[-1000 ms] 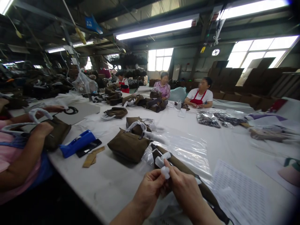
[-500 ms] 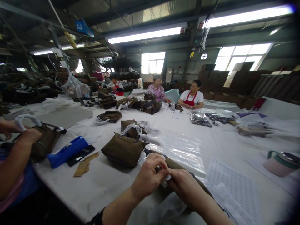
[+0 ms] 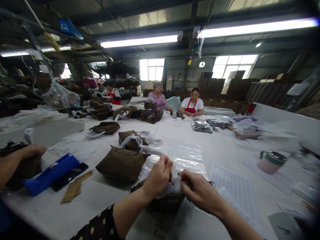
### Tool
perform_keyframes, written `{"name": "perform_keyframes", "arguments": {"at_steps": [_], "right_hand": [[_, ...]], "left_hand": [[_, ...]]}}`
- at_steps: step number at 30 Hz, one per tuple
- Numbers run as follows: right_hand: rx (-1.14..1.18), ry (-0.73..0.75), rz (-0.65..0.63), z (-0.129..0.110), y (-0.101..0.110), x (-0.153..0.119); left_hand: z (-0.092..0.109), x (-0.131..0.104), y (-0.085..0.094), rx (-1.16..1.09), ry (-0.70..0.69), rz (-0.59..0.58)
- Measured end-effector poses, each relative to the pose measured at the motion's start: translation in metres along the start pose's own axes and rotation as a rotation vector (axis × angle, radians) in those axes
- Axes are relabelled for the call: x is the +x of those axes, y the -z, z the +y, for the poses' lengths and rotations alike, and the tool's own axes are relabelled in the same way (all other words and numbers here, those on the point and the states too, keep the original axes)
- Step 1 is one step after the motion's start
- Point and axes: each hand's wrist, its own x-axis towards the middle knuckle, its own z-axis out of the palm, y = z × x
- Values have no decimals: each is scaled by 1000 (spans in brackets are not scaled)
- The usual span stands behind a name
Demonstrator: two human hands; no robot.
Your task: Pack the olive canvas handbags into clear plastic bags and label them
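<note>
A dark olive handbag [image 3: 166, 204] stands on the table right in front of me, partly covered by my arms. White wrapping [image 3: 175, 186] shows around its handle, between my two hands. My left hand [image 3: 158, 173] is closed in a pinch above the bag's top, at the wrapping's left side; what lies within its fingertips is mostly covered. Curled fingers of my right hand [image 3: 196, 188] grip the wrapping's right side. Just beyond my left hand sits another olive handbag [image 3: 122, 163], and a smaller one [image 3: 131, 141] with white-wrapped handles stands behind it.
Clear plastic bags [image 3: 185, 151] lie beyond my hands, with a printed sheet [image 3: 232, 185] to the right. A lidded mug [image 3: 271, 163] stands farther right. At left are a blue holder [image 3: 51, 173], a phone [image 3: 70, 176], cardboard strips [image 3: 75, 188] and a co-worker's hand [image 3: 32, 150]. Two people sit across the table.
My hands have moved apart; before, they met over the handle. The handbag under them now stands more upright toward me. The view has swung right. The co-worker's hand at left has shifted.
</note>
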Motion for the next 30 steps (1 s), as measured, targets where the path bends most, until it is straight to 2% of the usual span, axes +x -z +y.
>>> {"name": "perform_keyframes", "arguments": {"at_steps": [2, 4, 7, 12, 16, 20, 24, 27, 28, 30], "right_hand": [[99, 21, 134, 2, -4, -4], [131, 72, 156, 3, -6, -5], [75, 101, 115, 1, -8, -1], [70, 134, 15, -2, -8, 2], [-158, 111, 26, 3, -14, -2], [-445, 267, 125, 12, -23, 2], [-574, 385, 159, 17, -26, 12], [-566, 347, 85, 16, -22, 23], [-539, 307, 54, 16, -19, 28], [-449, 191, -4, 15, -9, 39]], "left_hand": [[2, 0, 1, -3, 11, -5], [4, 2, 3, 0, 0, -34], [1, 11, 2, -8, -1, -82], [-21, 38, -6, -86, 230, -212], [-36, 58, -9, -107, 256, -276], [-48, 71, -6, -63, 220, -371], [-64, 76, -7, -21, 172, -553], [-74, 80, -10, -17, 153, -631], [-77, 81, -10, -22, 154, -622], [-82, 84, -8, -54, 174, -528]]}}
